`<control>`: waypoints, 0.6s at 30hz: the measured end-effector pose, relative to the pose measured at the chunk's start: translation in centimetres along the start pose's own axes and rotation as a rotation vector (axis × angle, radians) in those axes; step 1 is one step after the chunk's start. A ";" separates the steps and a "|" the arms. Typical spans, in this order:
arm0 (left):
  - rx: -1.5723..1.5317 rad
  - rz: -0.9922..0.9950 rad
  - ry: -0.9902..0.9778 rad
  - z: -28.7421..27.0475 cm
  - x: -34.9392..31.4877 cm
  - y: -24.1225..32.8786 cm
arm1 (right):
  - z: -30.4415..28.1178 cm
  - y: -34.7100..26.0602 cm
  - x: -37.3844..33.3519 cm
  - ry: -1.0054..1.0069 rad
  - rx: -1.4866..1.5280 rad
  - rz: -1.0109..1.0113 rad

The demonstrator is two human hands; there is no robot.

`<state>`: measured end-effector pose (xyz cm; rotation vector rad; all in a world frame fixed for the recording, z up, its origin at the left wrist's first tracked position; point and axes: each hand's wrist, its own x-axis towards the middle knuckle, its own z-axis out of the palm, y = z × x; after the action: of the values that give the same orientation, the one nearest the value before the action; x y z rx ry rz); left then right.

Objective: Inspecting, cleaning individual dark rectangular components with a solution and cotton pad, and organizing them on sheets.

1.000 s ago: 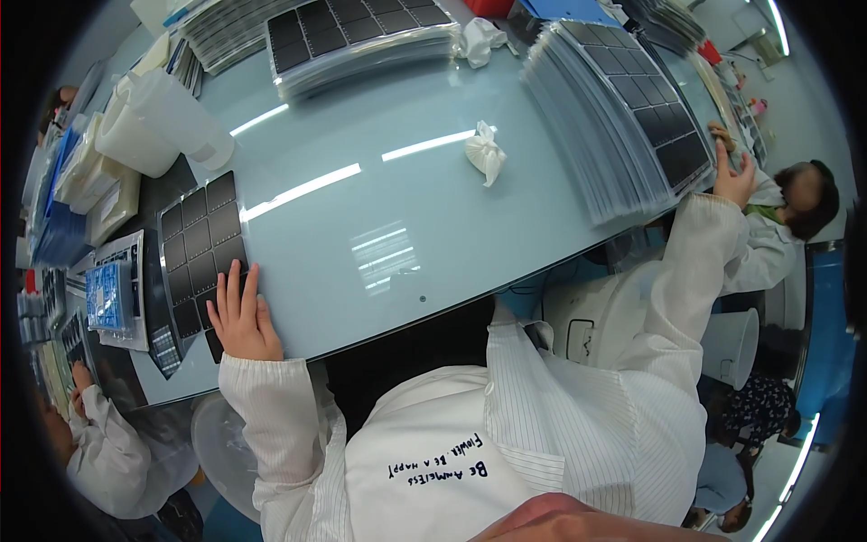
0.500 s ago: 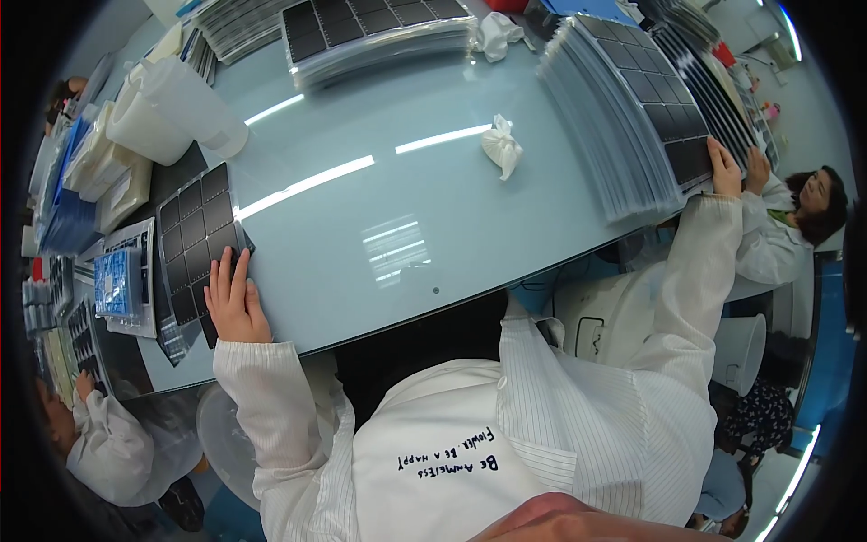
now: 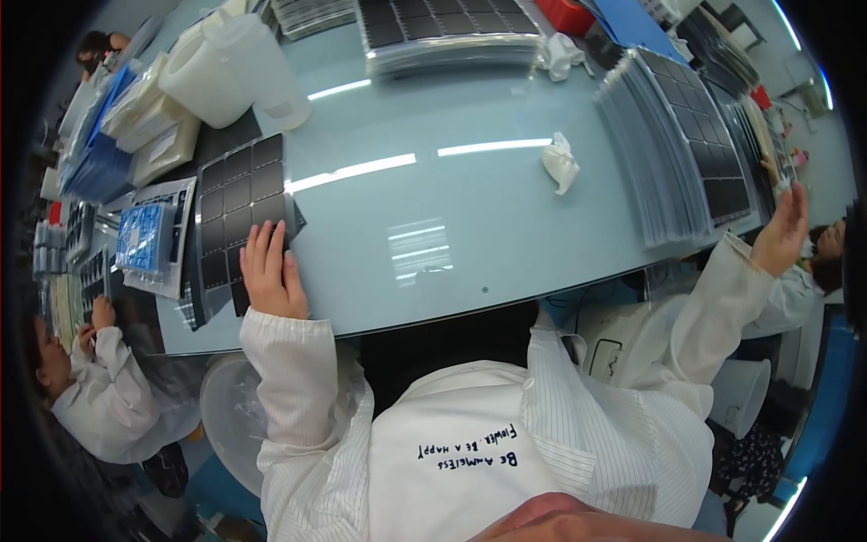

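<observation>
My left hand lies with stretched fingers on a dark sheet marked off into rectangular panels, at the left of the table. Other dark sheets stick out from under it. At the right stands a tall stack of clear plastic trays or sleeves, its top one bearing the same kind of dark panels. My right hand is raised just right of the stack's near corner, apart from it. Its fingers are extended and I see nothing held in them.
A crumpled white tissue lies on the glossy table, another behind it. A panel stack stands at the back. White jugs and a blue packet are at left. Co-workers sit left and right.
My right hand has left the near corner of the right stack and moved outward to the right. My left hand stays on the dark sheet. The whole view has shifted.
</observation>
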<state>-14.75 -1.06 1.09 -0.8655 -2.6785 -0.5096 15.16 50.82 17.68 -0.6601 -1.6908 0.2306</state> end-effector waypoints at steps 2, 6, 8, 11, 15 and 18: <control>-0.170 0.009 0.066 -0.3 0.3 0.7 | 3.2 -7.1 -2.1 -0.079 0.105 -0.115; -0.348 0.001 0.082 -1.0 -0.4 2.5 | 14.2 -14.6 -6.2 -0.576 0.236 -0.450; -0.372 0.012 0.102 -1.5 -0.2 4.2 | 21.4 -15.7 -8.1 -0.663 0.268 -0.670; -0.478 0.057 0.102 -1.8 -0.5 6.1 | 31.6 -15.9 -10.0 -0.843 -0.006 -0.676; -0.494 0.129 0.104 -1.1 -0.9 6.5 | 37.7 -14.3 -11.9 -0.721 -0.238 -0.749; -0.549 0.079 0.081 -0.7 -1.9 6.6 | 37.5 -15.1 -12.6 -0.890 -0.403 -0.707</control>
<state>-9.19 2.74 2.65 -1.0511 -2.4446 -1.2650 -23.83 39.28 5.75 -0.1860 -2.7549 -0.3954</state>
